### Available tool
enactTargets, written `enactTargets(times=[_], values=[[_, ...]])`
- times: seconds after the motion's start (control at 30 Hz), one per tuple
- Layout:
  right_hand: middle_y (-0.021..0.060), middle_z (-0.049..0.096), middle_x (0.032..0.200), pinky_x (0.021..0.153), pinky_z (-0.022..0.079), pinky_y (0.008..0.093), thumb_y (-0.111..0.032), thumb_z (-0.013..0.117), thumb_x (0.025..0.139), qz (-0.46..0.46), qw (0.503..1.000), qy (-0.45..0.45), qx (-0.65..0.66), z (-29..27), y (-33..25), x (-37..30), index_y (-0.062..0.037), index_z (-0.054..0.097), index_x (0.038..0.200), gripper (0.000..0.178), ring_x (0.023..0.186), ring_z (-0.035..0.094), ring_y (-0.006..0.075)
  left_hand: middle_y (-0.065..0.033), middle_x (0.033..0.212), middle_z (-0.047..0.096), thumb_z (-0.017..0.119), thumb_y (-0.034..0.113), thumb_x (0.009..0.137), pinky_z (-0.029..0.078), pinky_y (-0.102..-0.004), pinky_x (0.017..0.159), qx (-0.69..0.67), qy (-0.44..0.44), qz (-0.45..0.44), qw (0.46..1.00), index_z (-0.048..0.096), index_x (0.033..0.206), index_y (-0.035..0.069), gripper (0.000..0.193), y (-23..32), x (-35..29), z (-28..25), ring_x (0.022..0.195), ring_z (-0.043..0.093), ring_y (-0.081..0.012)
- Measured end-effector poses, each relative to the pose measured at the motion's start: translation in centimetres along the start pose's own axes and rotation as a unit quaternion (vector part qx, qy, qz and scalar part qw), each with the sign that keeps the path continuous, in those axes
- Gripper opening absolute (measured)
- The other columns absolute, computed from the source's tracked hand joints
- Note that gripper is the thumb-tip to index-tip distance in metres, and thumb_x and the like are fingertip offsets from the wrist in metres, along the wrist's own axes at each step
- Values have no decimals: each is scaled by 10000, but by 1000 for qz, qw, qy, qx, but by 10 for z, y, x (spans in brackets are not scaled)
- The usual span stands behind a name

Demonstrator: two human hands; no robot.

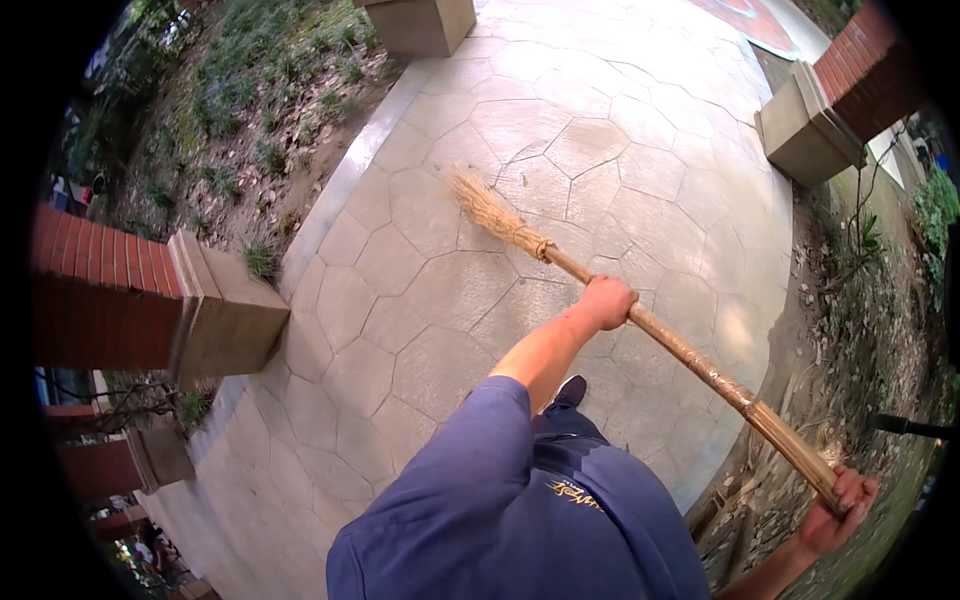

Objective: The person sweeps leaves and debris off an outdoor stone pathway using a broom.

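A straw broom (690, 358) with a long wooden handle slants across the view, from the upper left down to the lower right. Its bristle head (490, 210) is over the paved path (400, 330) and seems to touch it, toward the path's left side. My left hand (607, 302) is wrapped round the handle a short way behind the bound bristles. Farther back, at the lower right, my right hand (842, 510) grips the handle's thick butt end. Both hands are closed on the same broom.
Brick pillars on stone bases stand along the left edge (235, 305) and at the upper right (810, 125). Another stone base (420, 25) rises at the top. Planted soil with fallen leaves (260, 130) borders the path on the left; bare earth and roots (800, 380) lie right.
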State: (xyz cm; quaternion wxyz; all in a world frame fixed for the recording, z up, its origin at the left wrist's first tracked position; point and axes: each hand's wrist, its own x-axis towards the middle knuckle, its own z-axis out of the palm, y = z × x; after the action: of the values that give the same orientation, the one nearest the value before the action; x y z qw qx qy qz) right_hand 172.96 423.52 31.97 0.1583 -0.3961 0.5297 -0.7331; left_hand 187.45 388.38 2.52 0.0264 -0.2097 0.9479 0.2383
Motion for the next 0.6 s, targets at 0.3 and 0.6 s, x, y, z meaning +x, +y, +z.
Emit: enactTargets(times=[0.3, 0.6], values=[[-23, 291, 655, 700, 348, 261, -146, 363, 917, 71, 969, 211, 105, -138, 47, 85, 5, 372, 1167, 292, 624, 324, 88, -136, 706, 613, 559, 204, 667, 460, -420, 613, -46, -55, 1, 997, 607, 685, 93, 123, 77, 2, 26, 719, 599, -306], [-7, 337, 653, 692, 348, 286, -129, 409, 875, 106, 989, 37, 96, -168, 4, 226, -22, 378, 1009, 174, 603, 348, 104, -136, 647, 581, 590, 223, 664, 450, -432, 552, -160, -15, 44, 986, 563, 700, 85, 146, 101, 80, 20, 637, 583, -321]])
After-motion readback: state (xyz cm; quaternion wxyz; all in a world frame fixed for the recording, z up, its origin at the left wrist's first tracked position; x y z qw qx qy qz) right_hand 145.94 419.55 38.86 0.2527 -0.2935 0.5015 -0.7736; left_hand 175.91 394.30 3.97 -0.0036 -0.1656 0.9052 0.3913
